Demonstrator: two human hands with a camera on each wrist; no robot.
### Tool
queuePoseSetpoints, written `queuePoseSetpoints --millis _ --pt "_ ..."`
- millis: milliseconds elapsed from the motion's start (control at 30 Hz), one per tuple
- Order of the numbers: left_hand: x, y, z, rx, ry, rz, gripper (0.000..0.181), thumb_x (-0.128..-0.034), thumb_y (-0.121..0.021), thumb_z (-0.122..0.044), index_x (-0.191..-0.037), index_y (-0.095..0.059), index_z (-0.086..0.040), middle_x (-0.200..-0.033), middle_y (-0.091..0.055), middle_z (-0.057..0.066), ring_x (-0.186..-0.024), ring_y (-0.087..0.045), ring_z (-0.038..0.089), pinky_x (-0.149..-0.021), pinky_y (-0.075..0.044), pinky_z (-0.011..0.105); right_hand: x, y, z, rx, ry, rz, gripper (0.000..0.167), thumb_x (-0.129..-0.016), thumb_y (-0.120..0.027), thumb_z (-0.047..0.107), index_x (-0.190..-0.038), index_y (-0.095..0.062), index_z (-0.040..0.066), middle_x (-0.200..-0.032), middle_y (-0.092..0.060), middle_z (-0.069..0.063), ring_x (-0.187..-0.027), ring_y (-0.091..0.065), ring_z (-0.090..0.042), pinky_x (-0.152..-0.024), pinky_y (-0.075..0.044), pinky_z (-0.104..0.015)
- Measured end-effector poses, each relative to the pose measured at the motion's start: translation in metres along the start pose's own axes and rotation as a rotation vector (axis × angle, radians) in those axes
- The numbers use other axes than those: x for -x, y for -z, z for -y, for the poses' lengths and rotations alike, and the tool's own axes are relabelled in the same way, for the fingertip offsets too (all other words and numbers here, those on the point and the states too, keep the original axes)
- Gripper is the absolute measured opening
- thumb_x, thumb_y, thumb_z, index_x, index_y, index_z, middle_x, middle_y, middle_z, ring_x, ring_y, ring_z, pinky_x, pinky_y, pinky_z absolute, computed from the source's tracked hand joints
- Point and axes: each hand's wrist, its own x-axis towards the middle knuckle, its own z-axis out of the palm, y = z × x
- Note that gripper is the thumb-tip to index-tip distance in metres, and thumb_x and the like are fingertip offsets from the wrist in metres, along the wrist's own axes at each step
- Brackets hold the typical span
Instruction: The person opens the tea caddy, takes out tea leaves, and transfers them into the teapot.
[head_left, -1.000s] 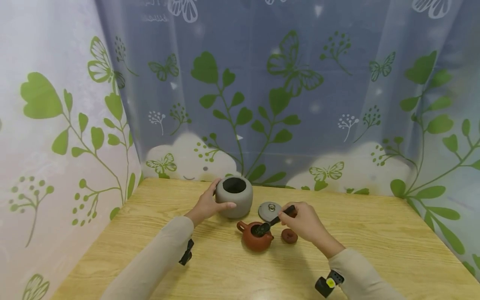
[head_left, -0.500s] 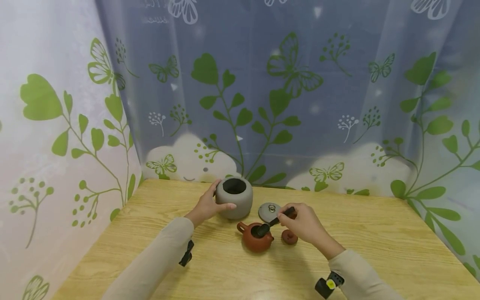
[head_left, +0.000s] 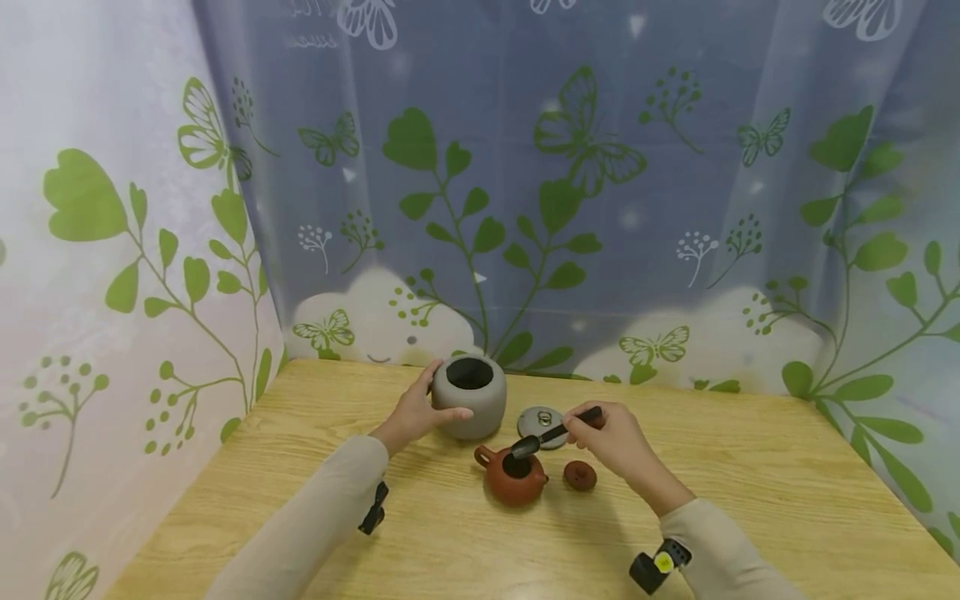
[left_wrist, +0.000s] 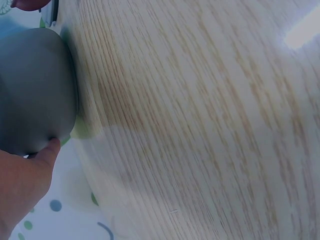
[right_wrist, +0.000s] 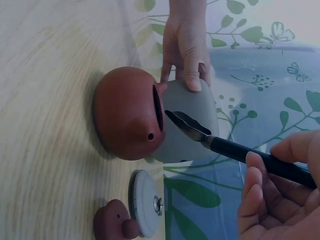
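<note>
My left hand grips the side of a grey jar, its thumb across the front and fingers round the far side. The jar stands uncovered, its mouth dark inside. In my right hand I pinch the black handle of a small scoop. The scoop's dark head hangs just above the mouth of a reddish-brown clay teapot, apart from the rim in the right wrist view. The teapot sits lidless on the table, its handle towards the jar. What lies inside it is too dark to tell.
A grey jar lid with a metal ring lies behind the teapot, partly behind the scoop. The clay teapot lid lies right of the spout. A patterned curtain hangs behind the wooden table.
The scoop's head, which was down in the teapot's mouth, has risen out above it. My right hand has shifted slightly right and up; my left hand and the jar stay put.
</note>
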Motion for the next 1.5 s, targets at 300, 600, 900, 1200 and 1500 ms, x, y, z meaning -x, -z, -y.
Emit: queuePoseSetpoints --millis 300,600,900,1200,1500 --pt "-0.001 -0.001 0.000 -0.006 0.001 -0.005 0.107 -0.0740 -0.084 -0.035 -0.155 -0.016 -0.016 -0.157 -0.024 0.013 -0.144 -0.022 0.033 -0.111 -0.028 0.054 -0.007 0.000 0.008 -0.100 -0.019 -0.047 0.027 -0.095 -0.061 0.023 -0.107 -0.067 0.000 -0.082 -0.069 -0.009 -0.076 -0.064 -0.016 -0.073 -0.052 -0.031" --pt "-0.002 0.000 0.002 -0.010 -0.009 -0.004 0.106 -0.0743 -0.083 -0.036 -0.155 -0.016 -0.017 -0.157 -0.024 0.013 -0.144 -0.022 0.033 -0.111 -0.028 0.054 -0.019 -0.009 0.017 -0.156 -0.009 -0.095 0.027 -0.096 -0.060 0.023 -0.109 -0.067 0.001 -0.082 -0.070 -0.006 -0.076 -0.064 -0.014 -0.072 -0.052 -0.029" --pt "-0.002 -0.002 0.002 -0.005 -0.005 -0.012 0.106 -0.0739 -0.083 -0.035 -0.155 -0.017 -0.018 -0.157 -0.024 0.013 -0.144 -0.022 0.033 -0.111 -0.028 0.054 -0.033 -0.016 0.028 -0.236 0.009 -0.112 0.027 -0.095 -0.061 0.022 -0.108 -0.067 -0.002 -0.082 -0.070 -0.006 -0.074 -0.065 -0.013 -0.071 -0.053 -0.027" --pt "-0.003 -0.001 0.005 0.004 -0.002 -0.008 0.108 -0.0729 -0.084 -0.037 -0.155 -0.016 -0.019 -0.157 -0.023 0.012 -0.144 -0.022 0.033 -0.111 -0.028 0.053 -0.050 -0.030 0.037 -0.315 -0.011 -0.142 0.025 -0.095 -0.062 0.021 -0.109 -0.068 0.002 -0.086 -0.069 -0.006 -0.076 -0.065 -0.013 -0.073 -0.054 -0.027" --pt "-0.004 -0.001 0.007 0.011 -0.007 -0.003 0.110 -0.0721 -0.084 -0.039 -0.155 -0.016 -0.017 -0.157 -0.024 0.013 -0.143 -0.023 0.034 -0.111 -0.028 0.054 -0.071 -0.046 0.040 -0.272 -0.018 -0.152 0.025 -0.095 -0.062 0.022 -0.110 -0.069 0.004 -0.088 -0.069 -0.006 -0.083 -0.064 -0.018 -0.076 -0.053 -0.034"
